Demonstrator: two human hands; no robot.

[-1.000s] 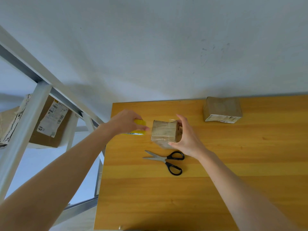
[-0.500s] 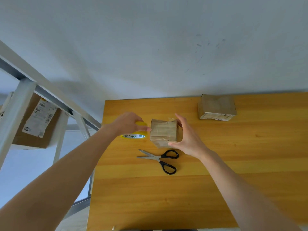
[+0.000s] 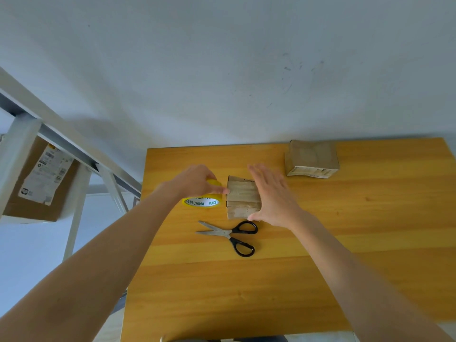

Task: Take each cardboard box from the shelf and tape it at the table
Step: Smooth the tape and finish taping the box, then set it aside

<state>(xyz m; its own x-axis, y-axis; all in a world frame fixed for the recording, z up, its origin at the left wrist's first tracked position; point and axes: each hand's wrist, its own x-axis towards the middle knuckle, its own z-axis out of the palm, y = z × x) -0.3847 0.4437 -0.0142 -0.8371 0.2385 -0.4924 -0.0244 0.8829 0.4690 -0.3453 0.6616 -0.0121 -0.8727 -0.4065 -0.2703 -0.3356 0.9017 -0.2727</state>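
Observation:
A small cardboard box (image 3: pixel 243 197) stands on the wooden table (image 3: pixel 320 243) near its back left part. My left hand (image 3: pixel 196 181) grips a yellow tape roll (image 3: pixel 202 200) right against the box's left side. My right hand (image 3: pixel 272 196) lies over the box's right side with its fingers straight and spread, the thumb at the box's near corner. A second cardboard box (image 3: pixel 311 159) with a white label sits at the back of the table. Another labelled box (image 3: pixel 40 180) rests on the white metal shelf (image 3: pixel 74 146) at the left.
Black-handled scissors (image 3: pixel 232 234) lie on the table just in front of the small box, blades pointing left. A grey wall runs behind the table. The shelf's slanted frame stands close to the table's left edge.
My right hand went from curling round the box's right side to lying flat with fingers spread. The tape roll in my left hand has come down against the box's left side.

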